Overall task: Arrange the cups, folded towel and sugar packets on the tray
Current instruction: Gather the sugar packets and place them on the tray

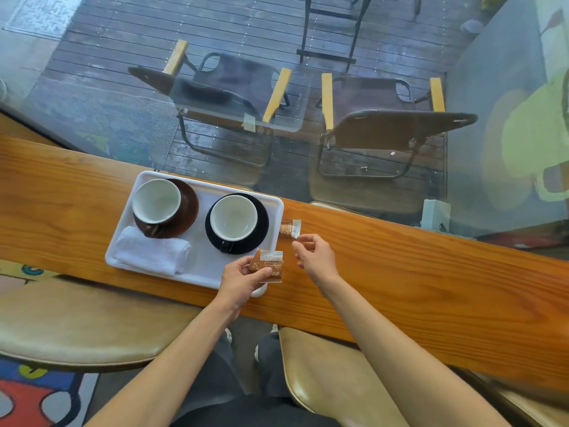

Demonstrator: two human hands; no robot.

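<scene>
Wooden counter [400, 272] ran along a window, with folding chairs [385, 127] on the decking outside. White rectangular tray [129, 229] sat on the counter. On its far left stood a brown cup [157, 201], white inside, on a brown saucer [187, 211]. To its right stood a black cup [234, 217], white inside, on a black saucer [261, 223]. Both cups looked empty. Folded white towel [152, 251] lay at the near left of the tray, just beside the brown saucer.

Left hand [241, 280] was pinched shut on sugar packets [268, 265] over the tray's near right corner: clear wrappers showing brown granules, each with a white label strip. Print on the strips was too small to read. Another packet [289, 228] lay on the counter just off the tray's right edge. Right hand [314, 257] was beside it, fingers curled loosely, thumb and forefinger slightly apart, touching nothing I could confirm.
</scene>
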